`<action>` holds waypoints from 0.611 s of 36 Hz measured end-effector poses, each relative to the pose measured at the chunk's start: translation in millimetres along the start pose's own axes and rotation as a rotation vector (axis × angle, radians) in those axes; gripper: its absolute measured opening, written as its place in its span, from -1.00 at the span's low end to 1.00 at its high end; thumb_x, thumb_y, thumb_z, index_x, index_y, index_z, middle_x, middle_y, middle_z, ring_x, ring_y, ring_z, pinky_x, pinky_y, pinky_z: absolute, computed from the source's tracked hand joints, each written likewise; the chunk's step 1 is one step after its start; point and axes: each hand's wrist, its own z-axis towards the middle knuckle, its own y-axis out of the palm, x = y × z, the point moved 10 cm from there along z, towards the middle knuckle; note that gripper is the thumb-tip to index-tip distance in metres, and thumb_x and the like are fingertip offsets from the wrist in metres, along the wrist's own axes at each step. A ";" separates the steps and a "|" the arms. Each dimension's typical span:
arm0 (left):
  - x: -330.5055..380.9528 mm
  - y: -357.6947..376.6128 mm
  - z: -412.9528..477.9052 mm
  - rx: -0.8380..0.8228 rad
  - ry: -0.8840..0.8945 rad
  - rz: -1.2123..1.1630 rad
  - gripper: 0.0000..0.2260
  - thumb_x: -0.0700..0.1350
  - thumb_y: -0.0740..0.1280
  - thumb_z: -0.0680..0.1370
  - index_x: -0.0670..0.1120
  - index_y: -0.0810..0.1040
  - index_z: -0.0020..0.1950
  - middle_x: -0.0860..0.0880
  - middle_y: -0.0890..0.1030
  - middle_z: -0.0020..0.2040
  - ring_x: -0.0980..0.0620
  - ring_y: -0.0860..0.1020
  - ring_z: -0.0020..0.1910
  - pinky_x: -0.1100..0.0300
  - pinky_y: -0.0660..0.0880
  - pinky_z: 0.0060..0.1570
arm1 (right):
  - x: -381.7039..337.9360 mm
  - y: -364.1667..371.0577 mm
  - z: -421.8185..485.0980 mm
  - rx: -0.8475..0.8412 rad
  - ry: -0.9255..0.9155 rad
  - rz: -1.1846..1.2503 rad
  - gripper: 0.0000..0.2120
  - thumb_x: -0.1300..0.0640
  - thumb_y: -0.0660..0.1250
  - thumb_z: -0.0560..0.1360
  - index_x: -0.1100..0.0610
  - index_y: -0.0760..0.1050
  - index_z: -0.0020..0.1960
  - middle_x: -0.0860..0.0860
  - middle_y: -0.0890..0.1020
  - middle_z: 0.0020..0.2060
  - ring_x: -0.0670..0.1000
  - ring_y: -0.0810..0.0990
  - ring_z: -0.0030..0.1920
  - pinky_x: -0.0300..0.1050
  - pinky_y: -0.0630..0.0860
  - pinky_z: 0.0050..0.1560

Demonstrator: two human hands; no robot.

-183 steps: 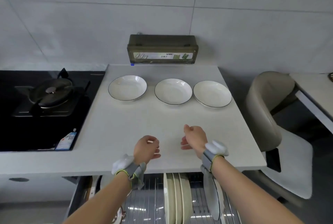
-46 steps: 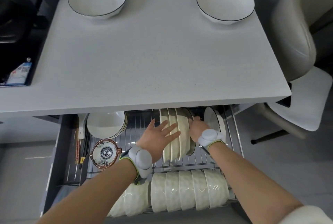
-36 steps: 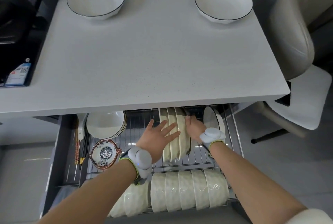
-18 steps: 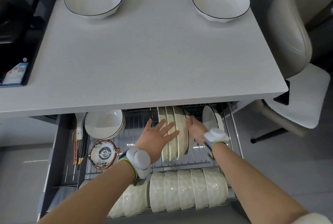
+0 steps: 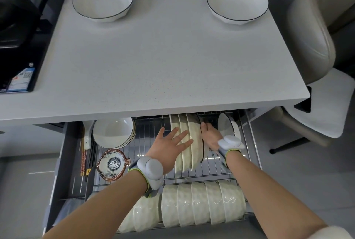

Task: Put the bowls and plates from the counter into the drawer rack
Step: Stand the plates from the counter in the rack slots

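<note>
Two white dark-rimmed bowls stand on the counter [image 5: 163,61], one at the back left [image 5: 102,0] and one at the back right [image 5: 237,2]. Below the counter edge the drawer rack [image 5: 151,138] is pulled out. A row of upright plates [image 5: 187,142] stands in its wires, with a dark-rimmed plate [image 5: 198,138] at the right end. My left hand [image 5: 169,148] presses flat, fingers spread, on the row's left side. My right hand [image 5: 210,136] lies against the dark-rimmed plate's right face, fingers reaching up along it.
In the drawer are stacked white bowls [image 5: 113,133], a patterned dish [image 5: 113,164], chopsticks [image 5: 83,160], an upright bowl [image 5: 226,127] at the right and a front row of bowls [image 5: 201,204]. A black stove [image 5: 19,27] is left, a beige chair [image 5: 315,27] right.
The middle bowl has left the counter. Within the last second my right hand's fingers have straightened along the dark-rimmed plate now in the rack row; my left hand stays on the row.
</note>
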 end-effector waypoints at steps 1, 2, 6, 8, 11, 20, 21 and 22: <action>0.0 -0.3 0.1 0.001 -0.001 -0.001 -0.28 -0.21 0.21 0.56 0.15 -0.15 0.54 0.03 -0.19 0.57 -0.08 -0.19 0.55 -0.22 -0.21 0.44 | 0.4 -0.7 -0.2 0.004 0.002 0.001 -0.46 -0.09 -0.17 0.64 0.24 0.25 0.42 0.25 0.45 0.31 0.25 0.44 0.29 0.01 0.35 0.28; -0.1 -0.9 -0.1 0.003 -0.001 0.000 -0.29 -0.21 0.21 0.56 0.15 -0.15 0.54 0.03 -0.19 0.57 -0.08 -0.19 0.55 -0.22 -0.21 0.44 | 0.8 -2.1 -0.5 0.009 0.004 0.002 -0.46 -0.09 -0.17 0.64 0.24 0.25 0.41 0.26 0.46 0.30 0.25 0.45 0.28 0.02 0.36 0.27; 0.1 -4.7 -2.2 0.012 0.003 -0.007 -0.32 -0.22 0.18 0.57 0.14 -0.13 0.54 0.02 -0.16 0.58 -0.08 -0.19 0.55 -0.19 -0.20 0.46 | 2.5 -9.4 -3.3 0.041 0.026 0.001 -0.46 -0.08 -0.17 0.65 0.26 0.25 0.40 0.27 0.47 0.29 0.26 0.46 0.27 -0.01 0.36 0.22; -0.8 -7.8 -4.4 0.017 -0.002 -0.020 -0.33 -0.22 0.17 0.58 0.13 -0.11 0.54 0.01 -0.13 0.58 -0.07 -0.18 0.56 -0.17 -0.19 0.47 | 2.5 -14.2 -6.4 0.062 0.037 0.003 -0.47 -0.06 -0.16 0.65 0.28 0.28 0.37 0.27 0.48 0.26 0.26 0.48 0.24 -0.02 0.38 0.18; -3.2 -14.7 -8.7 0.024 -0.012 -0.034 -0.35 -0.22 0.16 0.58 0.12 -0.10 0.55 0.00 -0.09 0.58 -0.07 -0.16 0.56 -0.15 -0.17 0.48 | -0.7 -23.0 -15.3 0.089 0.035 0.019 -0.49 -0.04 -0.16 0.65 0.28 0.30 0.35 0.27 0.49 0.25 0.25 0.48 0.23 -0.01 0.38 0.19; -10.9 -50.1 -26.7 0.053 -0.052 -0.024 -0.40 -0.21 0.16 0.58 0.09 -0.01 0.55 0.00 0.02 0.58 -0.06 -0.10 0.56 -0.13 -0.10 0.50 | -17.3 -46.5 -57.1 0.057 0.045 -0.052 -0.59 0.10 -0.09 0.66 0.33 0.36 0.30 0.26 0.49 0.24 0.22 0.48 0.23 -0.04 0.40 0.19; -10.4 -53.5 -29.2 0.055 -0.050 -0.020 -0.41 -0.22 0.16 0.58 0.08 0.01 0.55 -0.01 0.04 0.57 -0.06 -0.09 0.56 -0.12 -0.10 0.50 | -18.3 -48.0 -62.9 0.036 0.061 -0.070 -0.62 0.14 -0.07 0.65 0.33 0.34 0.30 0.25 0.48 0.25 0.21 0.48 0.23 -0.02 0.42 0.18; -9.5 -57.2 -31.9 0.054 -0.048 -0.016 -0.42 -0.22 0.16 0.58 0.08 0.03 0.54 -0.01 0.05 0.57 -0.06 -0.08 0.56 -0.11 -0.10 0.50 | -19.0 -51.1 -68.9 0.023 0.087 -0.054 -0.65 0.18 -0.04 0.64 0.33 0.31 0.33 0.25 0.46 0.26 0.21 0.48 0.24 -0.01 0.44 0.17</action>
